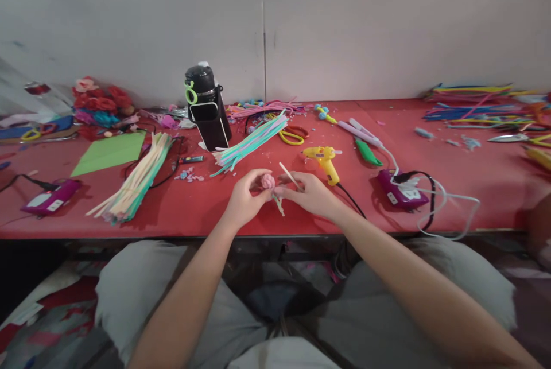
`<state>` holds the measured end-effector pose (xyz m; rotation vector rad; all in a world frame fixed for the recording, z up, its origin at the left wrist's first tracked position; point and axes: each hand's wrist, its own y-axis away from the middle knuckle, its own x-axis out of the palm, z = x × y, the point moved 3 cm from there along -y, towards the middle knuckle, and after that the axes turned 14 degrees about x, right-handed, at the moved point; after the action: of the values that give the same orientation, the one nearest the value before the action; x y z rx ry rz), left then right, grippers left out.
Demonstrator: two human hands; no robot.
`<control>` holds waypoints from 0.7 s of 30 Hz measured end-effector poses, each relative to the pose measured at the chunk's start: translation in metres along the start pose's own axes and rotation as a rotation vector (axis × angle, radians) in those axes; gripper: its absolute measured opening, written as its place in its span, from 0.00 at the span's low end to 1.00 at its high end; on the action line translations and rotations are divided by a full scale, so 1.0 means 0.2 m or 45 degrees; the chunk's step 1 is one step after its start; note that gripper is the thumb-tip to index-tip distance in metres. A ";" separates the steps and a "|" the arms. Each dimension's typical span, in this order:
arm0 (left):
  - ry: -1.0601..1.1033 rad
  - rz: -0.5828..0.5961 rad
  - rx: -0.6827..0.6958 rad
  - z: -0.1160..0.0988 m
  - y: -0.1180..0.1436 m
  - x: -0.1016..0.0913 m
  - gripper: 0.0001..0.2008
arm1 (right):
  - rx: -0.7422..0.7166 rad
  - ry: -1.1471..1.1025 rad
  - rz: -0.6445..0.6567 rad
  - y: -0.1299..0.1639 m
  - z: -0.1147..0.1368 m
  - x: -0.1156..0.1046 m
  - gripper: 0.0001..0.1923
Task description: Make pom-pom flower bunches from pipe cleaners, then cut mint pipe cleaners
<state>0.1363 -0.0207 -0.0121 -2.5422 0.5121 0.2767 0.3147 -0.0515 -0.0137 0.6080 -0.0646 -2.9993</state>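
Observation:
Near the table's front edge, my left hand (246, 199) is closed around a small pink flower head (267, 181), its fingers curled about the sides. A short pale green and cream stem-like piece (279, 205) hangs below the flower. My right hand (309, 194) pinches a thin cream-coloured stick (287, 171) that points up and to the left. The right thumb meets the left fingertips beside the flower. Whether the right fingers also grip the flower is hidden. Just beyond my right hand lies a yellow glue gun (325, 161).
Pipe cleaners lie in a teal and lilac bundle (253, 140) and a cream and green bundle (140, 179). A black bottle (215, 128) stands behind. Purple power strips (402, 191) sit at both sides, with trailing cables. Right of the glue gun are a lilac hair straightener (360, 133) and scissors (510, 138).

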 end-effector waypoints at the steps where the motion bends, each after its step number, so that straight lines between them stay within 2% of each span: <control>1: 0.020 -0.046 -0.005 0.00 -0.01 -0.01 0.16 | 0.011 -0.016 -0.015 0.00 0.00 -0.01 0.18; 4: 0.111 -0.230 -0.020 0.01 -0.02 -0.04 0.14 | 0.031 -0.053 -0.024 0.02 0.02 -0.02 0.20; 7: 0.261 -0.383 -0.103 0.03 -0.02 -0.05 0.18 | 0.020 -0.049 0.018 0.04 0.05 -0.01 0.18; 10: 0.377 -0.423 -0.163 0.03 -0.01 -0.03 0.20 | 0.000 -0.049 0.077 0.04 0.05 0.00 0.17; 12: 0.418 -0.428 -0.200 0.03 0.00 -0.02 0.21 | -0.004 -0.022 0.046 0.03 0.04 0.00 0.15; 16: 0.403 -0.317 -0.329 0.01 0.02 -0.02 0.24 | -0.036 -0.003 0.005 0.00 0.02 -0.03 0.12; 19: 0.361 -0.101 -0.325 -0.01 0.02 -0.02 0.27 | -0.059 0.013 0.063 0.00 0.03 -0.04 0.10; 21: 0.383 0.050 -0.308 -0.01 0.02 0.00 0.24 | -0.055 0.033 0.112 0.00 0.04 -0.05 0.11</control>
<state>0.1345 -0.0249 -0.0112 -2.8302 0.6771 -0.0354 0.3197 -0.0499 -0.0024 0.6227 -0.0239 -2.8991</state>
